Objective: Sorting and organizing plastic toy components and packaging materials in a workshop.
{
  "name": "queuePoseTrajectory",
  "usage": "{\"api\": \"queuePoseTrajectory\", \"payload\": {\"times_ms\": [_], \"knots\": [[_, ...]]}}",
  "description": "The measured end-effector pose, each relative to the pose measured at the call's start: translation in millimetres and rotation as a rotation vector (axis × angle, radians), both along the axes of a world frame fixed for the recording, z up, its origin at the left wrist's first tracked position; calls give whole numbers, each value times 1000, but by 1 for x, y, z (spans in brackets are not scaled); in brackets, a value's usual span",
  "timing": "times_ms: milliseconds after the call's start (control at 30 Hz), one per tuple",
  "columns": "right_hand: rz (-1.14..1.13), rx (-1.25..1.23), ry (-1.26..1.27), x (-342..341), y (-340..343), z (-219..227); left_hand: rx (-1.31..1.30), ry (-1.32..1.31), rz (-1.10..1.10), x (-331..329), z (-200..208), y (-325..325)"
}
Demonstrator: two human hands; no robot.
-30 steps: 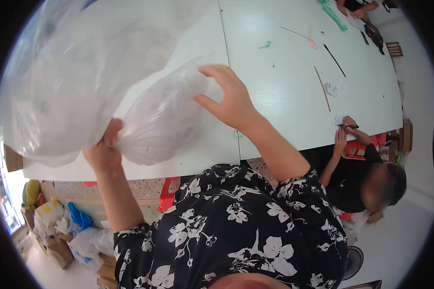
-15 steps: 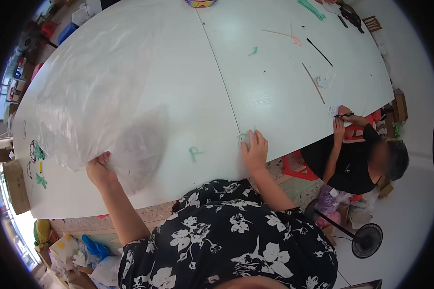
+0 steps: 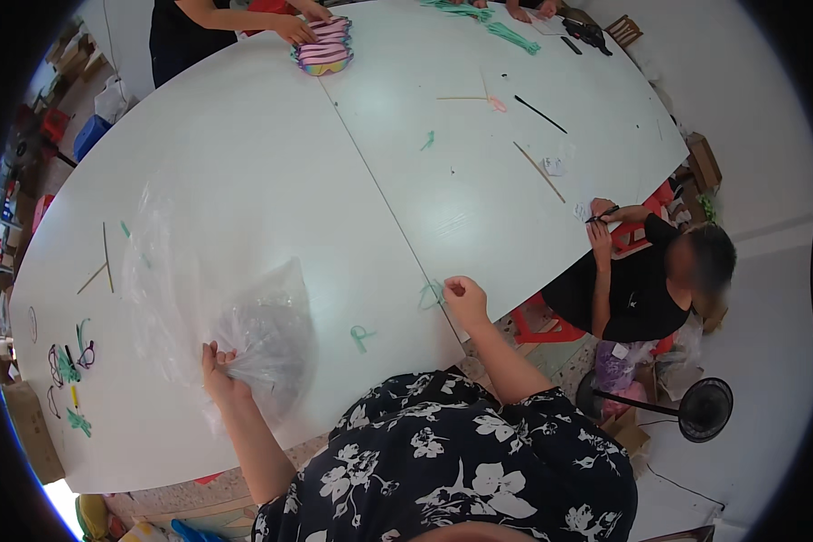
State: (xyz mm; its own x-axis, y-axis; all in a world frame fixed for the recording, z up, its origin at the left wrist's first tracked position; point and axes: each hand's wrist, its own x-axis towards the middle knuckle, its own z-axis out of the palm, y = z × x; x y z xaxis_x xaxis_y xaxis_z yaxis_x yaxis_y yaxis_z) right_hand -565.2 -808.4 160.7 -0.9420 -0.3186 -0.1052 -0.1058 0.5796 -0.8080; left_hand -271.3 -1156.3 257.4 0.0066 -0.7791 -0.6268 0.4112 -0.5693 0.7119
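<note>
Clear plastic is lying crumpled on the white table [image 3: 244, 135]: a large thin bag [image 3: 199, 298], spread flat toward the far side and bunched up at the near edge. In the head view, the left hand [image 3: 217, 372] is gripping that bunched end, fingers closed around the gathered film close to the table's near edge. The right hand [image 3: 465, 298] is resting at the table edge well apart from the bag, fingers curled in and pinching at a small green scrap [image 3: 432, 294]; whether it is actually holding the scrap I cannot tell. Another green scrap [image 3: 361, 337] is lying between the two hands.

Left of the bag, thin wooden sticks [image 3: 104, 262] are lying crossed, and nearer the left end small coloured pieces [image 3: 70, 361] are sitting in a cluster. Farther along the table, a black stick [image 3: 540, 114] and a tan stick [image 3: 539, 172] are lying loose. At the right edge a seated person in black [image 3: 637, 285] is working with both hands on the table. At the far end another person's hand [image 3: 294, 29] is touching a pink striped stack [image 3: 323, 52]. A floor fan [image 3: 703, 409] is standing at the lower right.
</note>
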Motion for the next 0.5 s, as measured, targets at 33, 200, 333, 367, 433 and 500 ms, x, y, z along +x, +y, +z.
{"api": "queuePoseTrajectory", "payload": {"times_ms": [33,200,333,367,433,500], "knots": [[-34,-41,-48,-10,-1,-2,-7,6,-2,1,-3,-1],[-221,-288,-291,-89,-16,14,-93,-22,-12,-8,-14,1],[-272,-482,-180,-191,-36,37,-168,-67,7,6,-28,-1],[-243,-443,-106,-221,-39,41,-187,-70,13,4,-31,1],[-218,-388,35,-290,-44,38,-181,-102,48,-14,-19,10],[-226,-325,170,-356,-47,34,-201,-116,24,-9,-26,9]]}}
